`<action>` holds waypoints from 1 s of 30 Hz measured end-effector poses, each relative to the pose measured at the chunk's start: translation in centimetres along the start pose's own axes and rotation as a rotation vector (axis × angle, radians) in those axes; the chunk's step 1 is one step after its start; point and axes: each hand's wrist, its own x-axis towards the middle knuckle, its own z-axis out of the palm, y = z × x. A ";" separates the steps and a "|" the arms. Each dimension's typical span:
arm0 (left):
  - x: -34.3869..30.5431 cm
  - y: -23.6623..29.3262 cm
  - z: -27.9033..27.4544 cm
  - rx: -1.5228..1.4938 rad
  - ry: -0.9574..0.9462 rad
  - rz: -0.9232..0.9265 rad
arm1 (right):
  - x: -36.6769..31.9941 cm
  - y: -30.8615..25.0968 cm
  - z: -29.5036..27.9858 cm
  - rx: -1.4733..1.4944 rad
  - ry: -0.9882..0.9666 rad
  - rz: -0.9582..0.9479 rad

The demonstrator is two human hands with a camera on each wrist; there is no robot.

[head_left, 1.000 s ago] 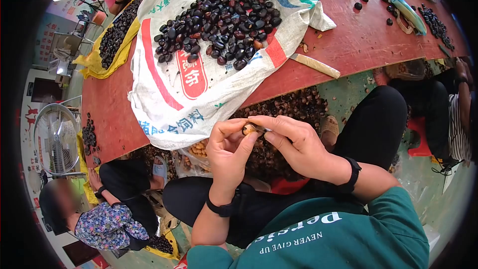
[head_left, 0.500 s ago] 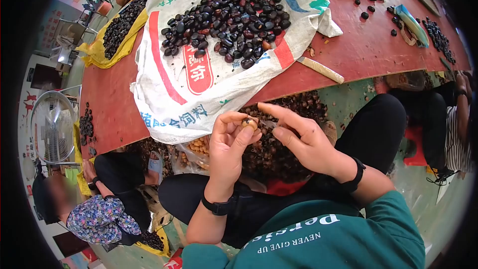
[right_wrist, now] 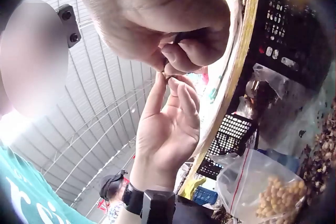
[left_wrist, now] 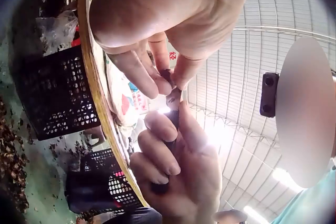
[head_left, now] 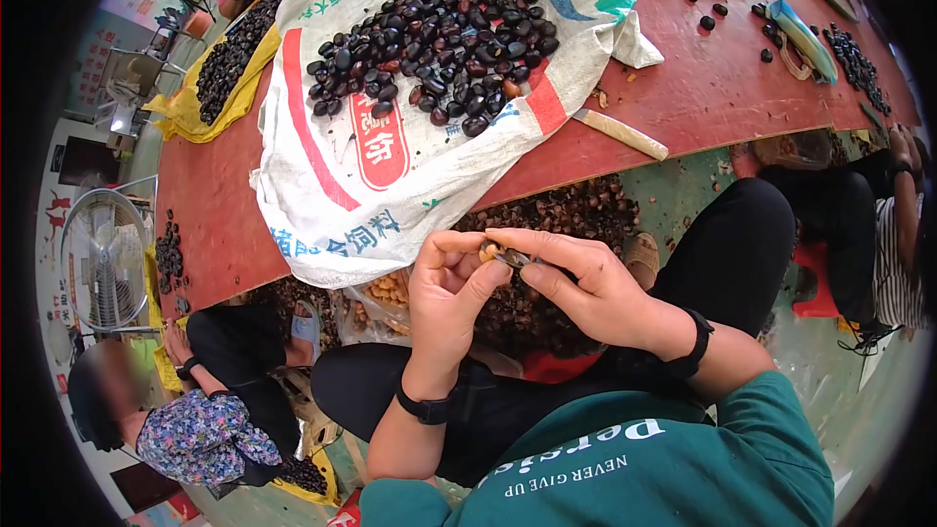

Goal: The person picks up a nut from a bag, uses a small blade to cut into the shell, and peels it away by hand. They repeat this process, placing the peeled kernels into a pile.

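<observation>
Between the thumb and fingers of my left hand (head_left: 444, 298) is a small nut (head_left: 488, 251), pale tan where peeled, with dark shell on part of it. My right hand (head_left: 600, 298) grips a small knife (head_left: 511, 259), its blade right at the nut. The left wrist view shows the knife's dark handle (left_wrist: 160, 188) under the curled fingers of the right hand. Both hands meet at the fingertips above my lap, just off the table edge. Fingers cover much of the nut in both wrist views.
Dark nuts (head_left: 439, 49) lie heaped on a white woven sack (head_left: 322, 156) over the red table (head_left: 722, 88). A wooden-coloured strip (head_left: 622, 134) rests near its edge. Below are a plastic bag of peeled nuts (right_wrist: 278, 198), a black crate (left_wrist: 60, 92) and shell scraps (head_left: 576, 210). People sit around.
Half a second ago the hands were slightly apart, with the nut's pale side showing. The right hand has since come back to the left, bringing the blade to the nut.
</observation>
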 end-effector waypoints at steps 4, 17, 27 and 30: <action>-0.2 -0.1 0.0 0.000 0.002 0.001 | 0.1 -0.4 -0.2 0.081 -0.027 0.123; -0.2 0.0 -0.1 0.012 -0.028 0.024 | -0.1 -0.3 0.0 0.212 -0.025 0.179; 0.0 0.2 -0.6 -0.291 -0.015 -0.112 | 0.0 -0.7 -0.5 0.286 0.022 0.328; 0.2 0.2 -0.8 -0.366 0.006 -0.160 | -0.2 0.1 0.5 0.143 0.054 0.080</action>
